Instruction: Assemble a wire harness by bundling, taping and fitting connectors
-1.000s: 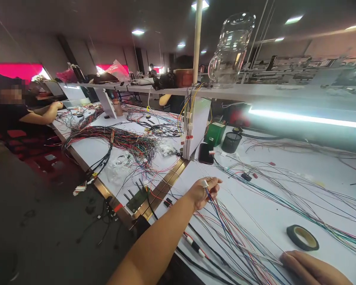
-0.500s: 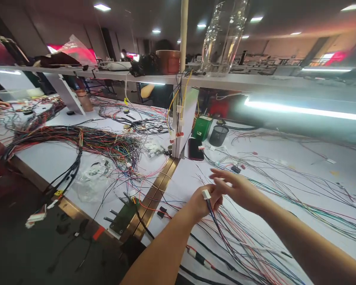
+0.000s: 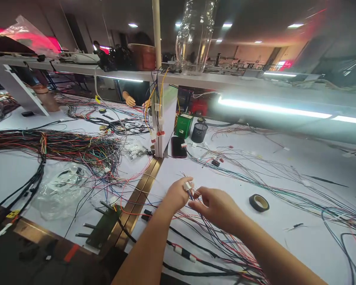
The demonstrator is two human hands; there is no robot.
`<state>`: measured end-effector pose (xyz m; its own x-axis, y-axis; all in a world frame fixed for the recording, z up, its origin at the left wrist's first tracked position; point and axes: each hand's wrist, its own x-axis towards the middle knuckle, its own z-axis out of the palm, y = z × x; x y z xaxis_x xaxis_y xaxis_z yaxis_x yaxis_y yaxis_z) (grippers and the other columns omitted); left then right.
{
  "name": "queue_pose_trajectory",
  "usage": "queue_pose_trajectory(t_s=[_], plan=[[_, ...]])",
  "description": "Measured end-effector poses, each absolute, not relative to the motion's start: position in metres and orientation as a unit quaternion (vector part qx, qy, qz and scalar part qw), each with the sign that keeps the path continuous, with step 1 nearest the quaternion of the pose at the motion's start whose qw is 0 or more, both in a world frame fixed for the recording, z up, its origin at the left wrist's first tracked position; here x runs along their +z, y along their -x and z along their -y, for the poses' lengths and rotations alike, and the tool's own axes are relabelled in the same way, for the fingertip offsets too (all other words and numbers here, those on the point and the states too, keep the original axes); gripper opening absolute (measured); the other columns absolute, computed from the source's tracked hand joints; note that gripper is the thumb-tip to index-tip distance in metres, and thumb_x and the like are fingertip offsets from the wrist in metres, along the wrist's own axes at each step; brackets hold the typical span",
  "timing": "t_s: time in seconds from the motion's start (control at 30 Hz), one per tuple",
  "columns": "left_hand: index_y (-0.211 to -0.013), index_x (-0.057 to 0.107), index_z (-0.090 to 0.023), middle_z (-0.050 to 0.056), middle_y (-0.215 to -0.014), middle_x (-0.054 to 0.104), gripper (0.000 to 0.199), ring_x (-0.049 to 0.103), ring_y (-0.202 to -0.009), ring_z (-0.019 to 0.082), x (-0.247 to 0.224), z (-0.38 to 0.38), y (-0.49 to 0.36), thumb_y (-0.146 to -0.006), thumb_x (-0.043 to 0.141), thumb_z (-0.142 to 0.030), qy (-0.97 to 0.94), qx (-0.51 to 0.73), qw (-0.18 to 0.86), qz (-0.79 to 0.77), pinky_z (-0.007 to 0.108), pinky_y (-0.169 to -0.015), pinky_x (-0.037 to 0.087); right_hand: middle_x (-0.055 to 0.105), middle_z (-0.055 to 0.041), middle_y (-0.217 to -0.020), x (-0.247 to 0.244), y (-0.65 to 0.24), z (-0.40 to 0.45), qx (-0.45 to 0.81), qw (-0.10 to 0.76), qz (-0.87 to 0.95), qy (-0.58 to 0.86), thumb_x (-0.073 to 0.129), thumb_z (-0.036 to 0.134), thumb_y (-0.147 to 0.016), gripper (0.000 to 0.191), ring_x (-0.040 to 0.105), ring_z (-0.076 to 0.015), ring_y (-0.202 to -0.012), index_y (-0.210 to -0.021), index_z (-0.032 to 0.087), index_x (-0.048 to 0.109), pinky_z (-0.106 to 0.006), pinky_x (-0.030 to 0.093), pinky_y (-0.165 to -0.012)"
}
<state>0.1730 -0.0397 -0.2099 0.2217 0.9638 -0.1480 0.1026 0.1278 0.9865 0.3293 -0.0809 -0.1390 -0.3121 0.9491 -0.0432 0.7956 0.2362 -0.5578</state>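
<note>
White tabletop [image 3: 273, 229] bears strewn wires [image 3: 256, 181] (dim room [image 3: 106, 16] behind) under bright tubes [image 3: 273, 109]

My left hand [image 3: 179, 193] holds a white connector [image 3: 187, 186]; my right hand [image 3: 216, 206] pinches its wires [image 3: 192, 195], and tape [image 3: 259, 202] lies right of it on the table [image 3: 234, 186].

I count one white connector [image 3: 187, 186]; beyond it, one phone [image 3: 178, 148], one green box [image 3: 184, 125], one mesh cup [image 3: 199, 133]; right, one tape roll [image 3: 251, 203].
</note>
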Motion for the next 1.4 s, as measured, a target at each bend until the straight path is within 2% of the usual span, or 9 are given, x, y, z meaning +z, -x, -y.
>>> queue_pose_trajectory(t_s=[0.1,0.2,0.3,0.43,0.6,0.87,1.0,1.17,1.4], plan=[[-0.111,0.064,-0.013,0.001,-0.068,0.057,0.041,0.046,-0.053,0.010,-0.205,0.042,-0.175,-0.078,0.065,-0.038,-0.487,0.396,0.612,-0.481,0.023,-0.052,0.032,0.046,0.0046,-0.053,-0.151,-0.327,0.089,0.277,0.173,0.751,0.573,0.052,0.042,-0.086,0.030,0.034,-0.0113,-0.050,-0.065,0.021,0.051,-0.025,0.022,-0.049],[-0.113,0.061,-0.015,-0.001,-0.072,0.055,0.044,0.037,-0.043,0.005,-0.195,0.044,-0.174,-0.084,0.056,-0.048,-0.416,0.428,0.663,-0.452,0.022,-0.044,0.022,0.044,0.0051,-0.055,-0.156,-0.331,0.083,0.343,0.224,0.704,0.580,0.050,0.039,-0.086,0.027,0.036,-0.0111,-0.052,-0.067,0.020,0.052,-0.024,0.027,-0.050],[-0.110,0.062,-0.015,0.001,-0.077,0.055,0.048,0.046,-0.053,0.008,-0.185,0.046,-0.171,-0.086,0.053,-0.055,-0.404,0.465,0.681,-0.397,0.022,-0.049,0.030,0.044,0.0055,-0.055,-0.157,-0.336,0.078,0.377,0.249,0.679,0.579,0.052,0.039,-0.085,0.026,0.037,-0.0108,-0.054,-0.068,0.019,0.054,-0.023,0.029,-0.051],[-0.106,0.066,-0.013,0.000,-0.071,0.056,0.044,0.046,-0.062,0.009,-0.182,0.045,-0.167,-0.077,0.071,-0.045,-0.447,0.447,0.675,-0.381,0.022,-0.059,0.036,0.044,0.0058,-0.056,-0.161,-0.339,0.079,0.399,0.271,0.671,0.563,0.054,0.040,-0.085,0.025,0.038,-0.0105,-0.054,-0.073,0.019,0.059,-0.023,0.029,-0.051],[-0.088,0.064,-0.012,0.002,-0.075,0.059,0.032,0.048,-0.060,0.007,-0.185,0.042,-0.164,-0.074,0.075,-0.038,-0.394,0.430,0.724,-0.369,0.021,-0.057,0.036,0.043,0.0069,-0.056,-0.173,-0.342,0.081,0.393,0.347,0.653,0.546,0.044,0.050,-0.092,0.034,0.037,-0.0116,-0.052,-0.099,0.019,0.056,-0.024,0.030,-0.050],[-0.090,0.063,-0.013,0.001,-0.075,0.059,0.029,0.048,-0.056,0.004,-0.184,0.045,-0.173,-0.071,0.080,-0.027,-0.266,0.404,0.815,-0.319,0.017,-0.053,0.036,0.063,-0.0043,-0.079,-0.182,-0.351,0.084,0.376,0.448,0.608,0.536,0.052,0.048,-0.089,0.032,0.055,-0.0171,-0.073,-0.084,0.018,0.063,-0.028,0.044,-0.065],[-0.090,0.064,-0.013,0.000,-0.073,0.058,0.028,0.049,-0.057,0.005,-0.189,0.046,-0.179,-0.072,0.079,-0.028,-0.281,0.399,0.808,-0.330,0.018,-0.054,0.037,0.066,-0.0045,-0.078,-0.193,-0.355,0.087,0.381,0.456,0.596,0.540,0.053,0.048,-0.088,0.033,0.057,-0.0178,-0.070,-0.089,0.018,0.066,-0.028,0.045,-0.063],[-0.104,0.066,-0.013,0.000,-0.071,0.057,0.036,0.047,-0.054,0.005,-0.194,0.047,-0.183,-0.075,0.075,-0.032,-0.357,0.389,0.765,-0.369,0.020,-0.054,0.036,0.056,0.0019,-0.063,-0.209,-0.357,0.089,0.350,0.439,0.613,0.556,0.050,0.046,-0.091,0.030,0.047,-0.0131,-0.054,-0.099,0.020,0.062,-0.026,0.038,-0.053],[-0.095,0.069,-0.012,0.001,-0.071,0.056,0.032,0.047,-0.055,0.006,-0.192,0.050,-0.185,-0.075,0.074,-0.037,-0.409,0.356,0.744,-0.391,0.021,-0.054,0.034,0.065,-0.0033,-0.079,-0.212,-0.356,0.089,0.386,0.458,0.602,0.528,0.051,0.042,-0.091,0.026,0.057,-0.0168,-0.072,-0.087,0.020,0.062,-0.028,0.045,-0.067]])
